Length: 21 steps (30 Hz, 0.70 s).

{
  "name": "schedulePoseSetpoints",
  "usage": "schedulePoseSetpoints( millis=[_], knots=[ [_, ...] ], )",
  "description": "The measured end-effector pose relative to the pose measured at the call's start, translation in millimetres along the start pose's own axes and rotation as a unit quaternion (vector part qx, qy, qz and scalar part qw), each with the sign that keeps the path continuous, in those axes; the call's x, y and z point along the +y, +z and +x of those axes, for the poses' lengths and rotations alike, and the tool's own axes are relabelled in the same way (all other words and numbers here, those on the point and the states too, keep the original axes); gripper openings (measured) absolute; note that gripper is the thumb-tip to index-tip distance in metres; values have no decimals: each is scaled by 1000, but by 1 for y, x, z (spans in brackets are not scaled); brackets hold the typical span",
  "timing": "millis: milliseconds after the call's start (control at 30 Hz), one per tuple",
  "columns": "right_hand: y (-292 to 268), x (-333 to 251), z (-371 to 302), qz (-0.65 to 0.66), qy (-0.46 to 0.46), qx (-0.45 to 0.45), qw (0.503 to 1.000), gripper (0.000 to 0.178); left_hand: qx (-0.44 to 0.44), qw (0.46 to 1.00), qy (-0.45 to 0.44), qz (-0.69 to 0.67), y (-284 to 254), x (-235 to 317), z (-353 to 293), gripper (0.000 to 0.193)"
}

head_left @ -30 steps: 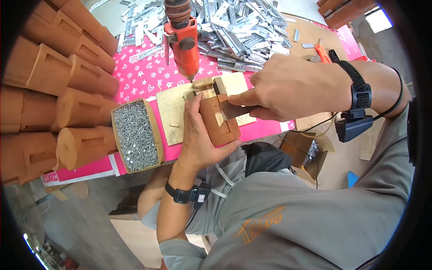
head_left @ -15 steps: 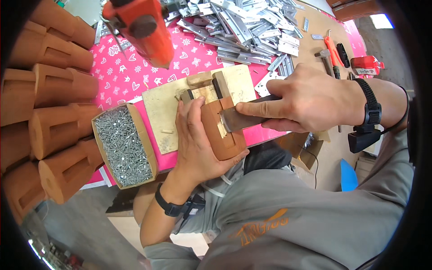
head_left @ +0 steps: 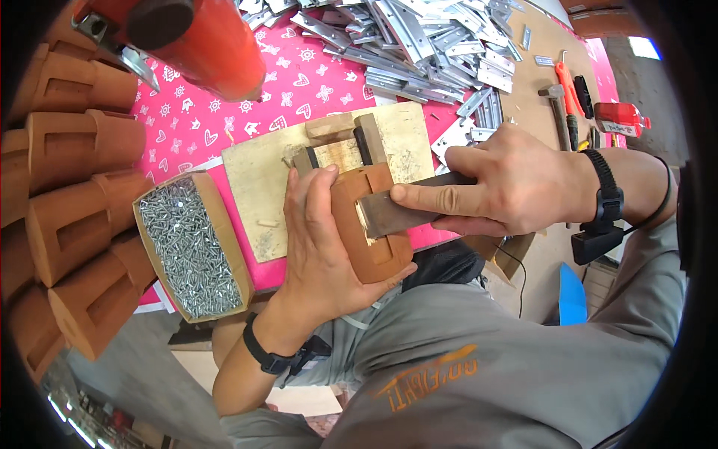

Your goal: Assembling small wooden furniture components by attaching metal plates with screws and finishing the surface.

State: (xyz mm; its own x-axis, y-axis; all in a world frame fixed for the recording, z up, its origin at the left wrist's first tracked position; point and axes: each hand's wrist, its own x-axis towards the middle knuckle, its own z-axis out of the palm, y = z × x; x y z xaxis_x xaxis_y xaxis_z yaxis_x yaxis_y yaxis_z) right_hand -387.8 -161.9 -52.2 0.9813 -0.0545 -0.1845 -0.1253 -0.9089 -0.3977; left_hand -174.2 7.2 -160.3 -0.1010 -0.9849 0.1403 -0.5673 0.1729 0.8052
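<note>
My left hand (head_left: 318, 243) wraps around a reddish-brown wooden furniture leg (head_left: 364, 258), thumb at its near end and fingers along its left side. Its recessed upper face shows a strip of pale bare wood. In my right hand (head_left: 508, 187) is a broad, flat metal blade (head_left: 393, 215), index finger stretched along the top. The blade's edge lies in the recess, against the pale strip; its handle is hidden by my hand. The leg's far end meets a pale wooden board (head_left: 254, 179) that carries wooden stop blocks (head_left: 329, 129) with dark pads.
Brown wooden legs (head_left: 82, 217) are stacked at left, beside a cardboard box of screws (head_left: 241, 280). An orange power tool (head_left: 217, 52) hangs at upper left. Metal plates (head_left: 419, 45) are heaped at the back. A hammer (head_left: 556, 112) and red container (head_left: 619, 117) lie at right.
The blade has slid left across the recess and covers more of the pale wood. My head view has shifted, so the power tool appears larger and further left.
</note>
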Motion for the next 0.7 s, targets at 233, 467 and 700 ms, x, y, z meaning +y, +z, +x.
schedulePoseSetpoints(
  millis=[233,467,700],
  knots=[
    [17,6,-5,31,-10,65,997,56,0,999,-36,5,-2,5,-2,132],
    [25,0,-12,-5,8,98,995,53,19,1000,-20,0,0,7,-1,130],
    [21,-13,-21,-170,-72,189,964,60,38,999,-4,35,1,7,-1,128]
  ],
)
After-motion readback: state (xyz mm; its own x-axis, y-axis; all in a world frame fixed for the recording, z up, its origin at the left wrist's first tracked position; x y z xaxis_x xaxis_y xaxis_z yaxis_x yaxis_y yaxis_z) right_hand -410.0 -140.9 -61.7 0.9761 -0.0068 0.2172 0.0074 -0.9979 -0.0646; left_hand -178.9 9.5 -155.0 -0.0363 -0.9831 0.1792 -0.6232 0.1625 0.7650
